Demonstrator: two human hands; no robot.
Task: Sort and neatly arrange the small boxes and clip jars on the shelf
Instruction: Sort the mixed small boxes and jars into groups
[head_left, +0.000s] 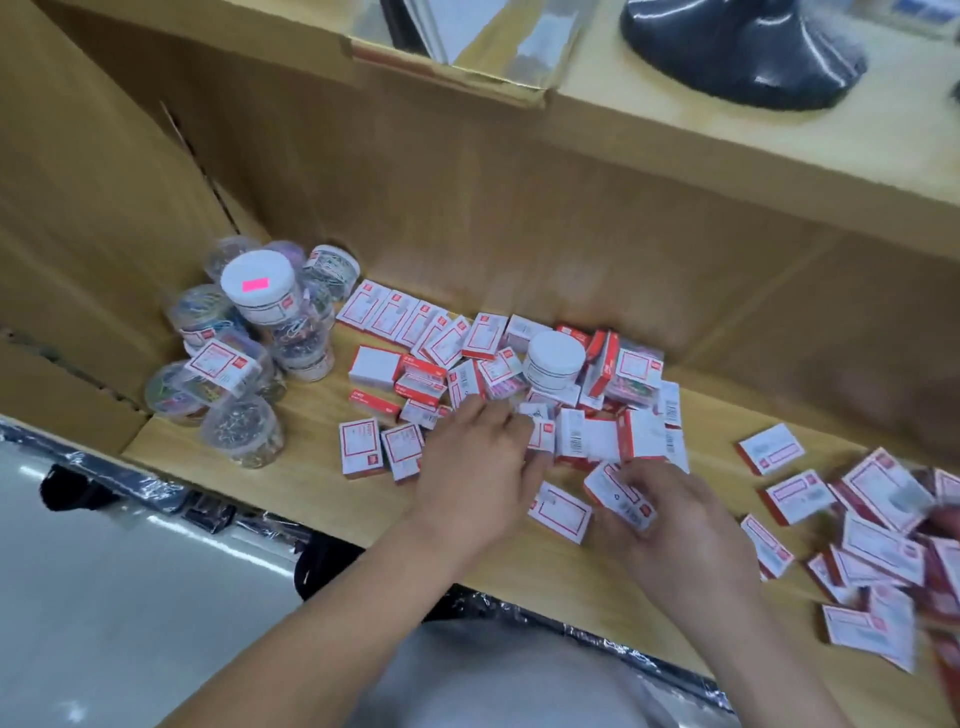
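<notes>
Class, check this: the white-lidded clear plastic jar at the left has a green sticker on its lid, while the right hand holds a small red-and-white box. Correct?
No. The head view shows the sticker on the white-lidded clear plastic jar is pink, not green; the right hand does hold a small red-and-white box.

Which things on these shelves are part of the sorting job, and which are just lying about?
Job: boxes, jars, lone jar, held box in right hand, left hand on the pile.
Lying about: black object, cardboard tray.
</notes>
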